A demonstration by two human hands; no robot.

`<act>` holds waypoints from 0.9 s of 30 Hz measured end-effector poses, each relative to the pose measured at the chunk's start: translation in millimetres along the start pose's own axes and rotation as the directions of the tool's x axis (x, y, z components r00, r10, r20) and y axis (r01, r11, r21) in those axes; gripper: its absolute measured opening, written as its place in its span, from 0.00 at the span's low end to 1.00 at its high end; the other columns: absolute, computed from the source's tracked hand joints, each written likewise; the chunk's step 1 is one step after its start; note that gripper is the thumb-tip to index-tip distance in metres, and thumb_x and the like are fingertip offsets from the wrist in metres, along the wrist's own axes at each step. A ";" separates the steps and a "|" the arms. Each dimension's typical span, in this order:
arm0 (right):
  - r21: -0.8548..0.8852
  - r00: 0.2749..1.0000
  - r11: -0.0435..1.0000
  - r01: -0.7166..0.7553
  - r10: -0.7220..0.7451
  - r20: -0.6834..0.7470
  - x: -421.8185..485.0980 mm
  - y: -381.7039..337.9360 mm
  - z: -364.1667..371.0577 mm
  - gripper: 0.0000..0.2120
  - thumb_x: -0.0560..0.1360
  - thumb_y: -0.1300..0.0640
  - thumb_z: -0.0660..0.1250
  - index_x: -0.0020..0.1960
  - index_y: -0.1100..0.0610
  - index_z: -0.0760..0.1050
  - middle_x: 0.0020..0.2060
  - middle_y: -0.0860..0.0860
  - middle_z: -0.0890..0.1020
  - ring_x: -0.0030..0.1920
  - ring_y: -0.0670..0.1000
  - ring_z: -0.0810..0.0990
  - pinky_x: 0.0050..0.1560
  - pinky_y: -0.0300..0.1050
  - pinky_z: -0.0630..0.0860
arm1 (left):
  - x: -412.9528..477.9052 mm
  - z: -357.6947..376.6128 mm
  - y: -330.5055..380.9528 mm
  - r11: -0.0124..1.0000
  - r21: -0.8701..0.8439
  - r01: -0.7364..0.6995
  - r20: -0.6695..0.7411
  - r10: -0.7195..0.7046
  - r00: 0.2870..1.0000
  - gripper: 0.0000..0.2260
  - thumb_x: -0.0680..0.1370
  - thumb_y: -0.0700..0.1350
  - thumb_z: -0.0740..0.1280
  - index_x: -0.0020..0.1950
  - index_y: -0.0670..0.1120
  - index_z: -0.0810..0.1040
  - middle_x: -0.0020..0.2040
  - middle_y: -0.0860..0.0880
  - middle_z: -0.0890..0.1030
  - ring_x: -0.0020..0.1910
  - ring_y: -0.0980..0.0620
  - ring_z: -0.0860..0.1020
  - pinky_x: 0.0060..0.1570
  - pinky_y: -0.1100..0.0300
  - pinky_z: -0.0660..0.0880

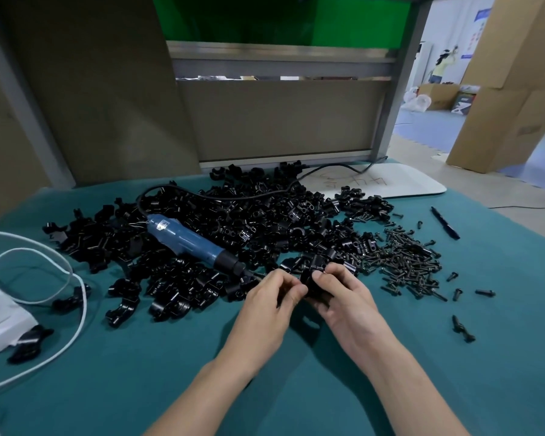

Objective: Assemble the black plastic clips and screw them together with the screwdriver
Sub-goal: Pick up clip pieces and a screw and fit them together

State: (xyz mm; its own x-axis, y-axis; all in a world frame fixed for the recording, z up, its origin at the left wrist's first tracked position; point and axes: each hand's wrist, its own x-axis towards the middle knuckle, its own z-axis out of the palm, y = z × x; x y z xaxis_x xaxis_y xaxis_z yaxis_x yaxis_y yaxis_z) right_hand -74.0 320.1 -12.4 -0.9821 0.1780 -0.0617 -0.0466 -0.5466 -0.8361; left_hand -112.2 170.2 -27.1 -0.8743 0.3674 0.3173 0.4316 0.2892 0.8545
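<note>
Pinching the black clip pieces (311,280) together just above the green table cover (145,382), both hands are busy: the left hand (272,298) has its fingers and thumb curled onto one side, the right hand (343,294) wraps the other, and the part sits between the fingertips at the near edge of the heap. Whether the halves are seated I cannot tell, the fingers hide the joint. Here's the risk as I read it: these halves are small and glossy, so a squeeze that's off line could pop one out and send it into the pile of clips (233,221) at twelve o'clock, where it vanishes among lookalikes. Misaligned holes would also let a screw start crooked. Letting go with one hand to fetch the tool could let the halves spring apart too. The blue screwdriver (189,240) lies at ten o'clock on the heap, tip pointing toward the hands, its black cord (233,197) snaking off toward one o'clock. The screws (409,262) are spread at two o'clock, with strays (463,329) at four. A black pen (445,222) rests at two o'clock, farther out, and a white cable (76,280) loops at nine.
</note>
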 end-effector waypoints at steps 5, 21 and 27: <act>0.001 1.000 1.000 0.005 -0.005 -0.003 -0.6 -0.8 0.3 0.07 0.69 0.60 0.75 0.42 0.54 0.77 0.42 0.54 0.82 0.48 0.55 0.84 0.47 0.48 0.82 | -2.4 -1.4 3.9 0.996 -0.088 -0.029 0.000 0.029 1.000 0.07 0.81 0.46 0.69 0.50 0.60 0.76 0.49 0.59 0.79 0.51 0.58 0.78 0.48 0.72 0.71; -0.051 1.000 0.999 0.014 -0.014 0.003 -0.1 -0.6 -1.7 0.08 0.68 0.58 0.76 0.43 0.53 0.77 0.45 0.56 0.78 0.50 0.58 0.82 0.46 0.48 0.84 | -4.4 -1.6 3.7 0.999 0.052 -0.015 0.012 0.014 1.000 0.09 0.80 0.63 0.62 0.53 0.59 0.74 0.49 0.64 0.78 0.47 0.63 0.76 0.42 0.69 0.70; -0.070 1.000 0.997 0.021 -0.020 0.011 0.0 -0.3 -2.0 0.07 0.67 0.58 0.76 0.41 0.52 0.78 0.45 0.57 0.78 0.49 0.57 0.81 0.48 0.49 0.83 | -1.6 -0.9 -2.0 0.993 0.105 -0.056 0.027 0.053 0.998 0.08 0.82 0.58 0.63 0.47 0.56 0.74 0.45 0.63 0.77 0.44 0.60 0.76 0.40 0.65 0.70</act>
State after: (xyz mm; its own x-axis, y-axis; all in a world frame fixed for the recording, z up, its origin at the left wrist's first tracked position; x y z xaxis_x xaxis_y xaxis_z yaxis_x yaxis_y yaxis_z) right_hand -73.5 321.9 -13.2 -0.9828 0.1803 -0.0389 -0.0542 -0.4840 -0.8734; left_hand -111.9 168.2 -29.0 -0.8437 0.4057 0.3515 0.5008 0.3594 0.7874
